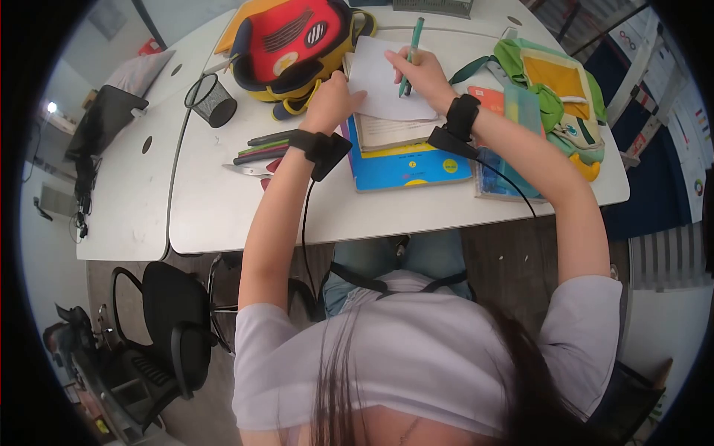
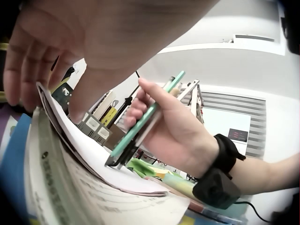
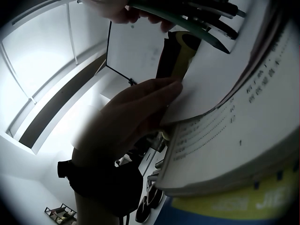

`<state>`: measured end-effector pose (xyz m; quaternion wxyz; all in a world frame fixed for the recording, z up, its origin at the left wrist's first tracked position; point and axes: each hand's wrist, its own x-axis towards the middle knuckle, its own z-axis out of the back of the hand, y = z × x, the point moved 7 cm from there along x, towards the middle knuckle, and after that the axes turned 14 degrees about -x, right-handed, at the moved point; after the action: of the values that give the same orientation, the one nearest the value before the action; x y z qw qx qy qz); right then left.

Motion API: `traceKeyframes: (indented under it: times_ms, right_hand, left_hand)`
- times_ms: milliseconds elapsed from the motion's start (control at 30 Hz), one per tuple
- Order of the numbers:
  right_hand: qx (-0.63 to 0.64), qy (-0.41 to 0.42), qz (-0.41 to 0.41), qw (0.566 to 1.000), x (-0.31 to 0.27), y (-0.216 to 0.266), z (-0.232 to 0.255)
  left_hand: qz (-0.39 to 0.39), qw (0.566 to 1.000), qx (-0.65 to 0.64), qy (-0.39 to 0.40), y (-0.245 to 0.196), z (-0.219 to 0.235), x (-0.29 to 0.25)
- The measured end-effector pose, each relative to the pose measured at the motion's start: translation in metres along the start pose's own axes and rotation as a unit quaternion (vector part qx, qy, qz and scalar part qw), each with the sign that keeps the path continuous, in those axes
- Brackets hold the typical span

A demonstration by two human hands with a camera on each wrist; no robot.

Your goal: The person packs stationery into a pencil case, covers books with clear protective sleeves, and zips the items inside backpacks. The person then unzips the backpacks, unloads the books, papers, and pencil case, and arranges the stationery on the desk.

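My right hand (image 1: 425, 74) grips several pens, among them a green pen (image 2: 150, 112) and dark-tipped ones, held slanting with their tips down close over a white sheet of paper (image 1: 381, 85). In the left wrist view, the paper's edge curves up beside my left hand (image 1: 331, 104). That hand holds the sheet's left edge between thumb and fingers, as the right wrist view shows too. Under the sheet is a book with printed pages (image 1: 390, 134), stacked on a blue and yellow book (image 1: 405, 172).
A red and yellow backpack (image 1: 286, 44) stands at back left, near a black mesh pen cup (image 1: 216, 110). Several markers (image 1: 260, 152) and scissors (image 1: 249, 171) lie left of the books. A teal case (image 1: 520, 111) and a green backpack (image 1: 561, 85) lie right.
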<state>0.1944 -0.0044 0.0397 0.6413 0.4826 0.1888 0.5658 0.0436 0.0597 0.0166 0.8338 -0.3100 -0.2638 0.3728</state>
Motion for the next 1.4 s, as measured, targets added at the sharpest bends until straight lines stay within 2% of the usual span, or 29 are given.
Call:
traceKeyframes:
  times_ms: [33, 100, 133, 200, 233, 267, 333, 367, 433, 467, 500, 567, 600, 667, 733, 767, 833, 867, 900, 967, 1033, 1100, 1133, 1200, 1233, 1300, 1333, 1367, 1400]
  right_hand:
    - [-0.001, 0.001, -0.001, 1.000, 0.003, -0.005, 0.002]
    - [0.102, -0.024, -0.012, 0.994, 0.013, -0.017, 0.012]
    - [0.101, -0.026, -0.012, 0.995, 0.017, -0.018, 0.022]
    - [0.099, -0.041, -0.123, 0.987, 0.017, -0.030, 0.044]
    - [0.100, -0.042, -0.124, 0.986, 0.012, -0.034, 0.052]
    - [0.069, -0.014, -0.177, 0.982, 0.004, -0.044, 0.055]
    - [0.037, 0.051, -0.279, 0.958, -0.012, -0.060, 0.055]
    - [0.038, 0.050, -0.279, 0.958, -0.018, -0.057, 0.055]
    - [0.033, 0.095, -0.350, 0.931, -0.038, -0.060, 0.048]
    - [0.032, 0.150, -0.359, 0.921, -0.041, -0.066, 0.044]
    - [0.034, 0.151, -0.362, 0.919, -0.044, -0.068, 0.045]
    - [-0.022, 0.188, -0.376, 0.907, -0.053, -0.050, 0.047]
    - [-0.023, 0.189, -0.376, 0.907, -0.057, -0.052, 0.046]
    - [-0.017, 0.131, -0.395, 0.909, -0.061, -0.059, 0.052]
    - [0.004, 0.158, -0.385, 0.909, -0.061, -0.057, 0.051]
    - [0.027, 0.182, -0.377, 0.908, -0.062, -0.055, 0.047]
    - [0.005, 0.178, -0.362, 0.915, -0.064, -0.053, 0.043]
    - [-0.018, 0.172, -0.346, 0.922, -0.063, -0.053, 0.043]
    - [-0.018, 0.169, -0.347, 0.922, -0.065, -0.060, 0.043]
    - [-0.010, 0.206, -0.299, 0.932, -0.063, -0.062, 0.037]
    - [-0.010, 0.194, -0.297, 0.935, -0.065, -0.059, 0.037]
    - [-0.049, 0.168, -0.323, 0.930, -0.068, -0.051, 0.042]
    - [-0.049, 0.167, -0.320, 0.931, -0.068, -0.051, 0.042]
    - [0.011, 0.126, -0.306, 0.944, -0.067, -0.053, 0.043]
    - [0.013, 0.126, -0.306, 0.944, -0.066, -0.056, 0.043]
    - [0.042, 0.062, -0.178, 0.981, -0.048, -0.045, 0.052]
    - [0.043, 0.063, -0.177, 0.981, -0.044, -0.039, 0.055]
    - [0.035, 0.063, -0.159, 0.985, -0.039, -0.024, 0.063]
    - [0.026, 0.062, -0.141, 0.988, -0.035, -0.011, 0.068]
  left_hand:
    - [0.015, 1.000, -0.014, 0.005, 0.005, -0.001, 0.003]
    - [0.028, 0.999, -0.028, 0.010, 0.011, -0.001, 0.006]
    - [0.047, 0.996, -0.068, 0.023, 0.016, -0.002, 0.007]
    - [0.067, 0.991, -0.108, 0.038, 0.019, 0.000, 0.004]
    - [0.080, 0.986, -0.112, 0.099, 0.014, -0.002, -0.003]
    - [0.091, 0.976, -0.114, 0.160, 0.009, -0.004, -0.012]
    - [0.107, 0.972, -0.115, 0.176, 0.002, -0.001, -0.033]
    - [0.125, 0.966, -0.119, 0.191, -0.003, -0.001, -0.045]
    - [0.146, 0.966, -0.095, 0.191, -0.007, 0.003, -0.057]
    - [0.149, 0.972, -0.073, 0.168, 0.000, 0.006, -0.057]
    - [0.151, 0.976, -0.051, 0.145, 0.005, 0.011, -0.057]
    - [0.158, 0.974, -0.029, 0.159, 0.012, 0.012, -0.052]
    - [0.160, 0.969, -0.063, 0.175, 0.017, 0.008, -0.049]
    - [0.163, 0.964, -0.097, 0.188, 0.018, 0.005, -0.043]
    - [0.195, 0.948, -0.197, 0.157, 0.019, 0.001, -0.040]
    - [0.196, 0.948, -0.197, 0.157, 0.023, -0.001, -0.036]
    - [0.224, 0.926, -0.262, 0.155, 0.031, -0.008, -0.030]
    - [0.224, 0.900, -0.334, 0.170, 0.028, -0.012, -0.030]
    - [0.222, 0.900, -0.334, 0.172, 0.026, -0.015, -0.030]
    - [0.188, 0.892, -0.387, 0.139, 0.020, -0.020, -0.023]
    - [0.208, 0.876, -0.404, 0.159, 0.030, -0.033, -0.014]
    - [0.139, 0.859, -0.452, 0.197, 0.025, -0.039, -0.009]
    - [0.137, 0.860, -0.451, 0.196, 0.018, -0.037, -0.010]
    - [0.169, 0.833, -0.521, 0.073, 0.005, -0.021, -0.016]
    - [0.169, 0.834, -0.520, 0.074, -0.001, -0.016, -0.018]
    - [0.091, 0.842, -0.530, 0.048, -0.019, 0.003, -0.016]
    - [0.058, 0.847, -0.526, 0.043, -0.027, 0.011, -0.013]
    - [0.058, 0.848, -0.525, 0.042, -0.027, 0.014, -0.012]
    - [0.019, 0.839, -0.542, 0.037, -0.031, 0.020, -0.010]
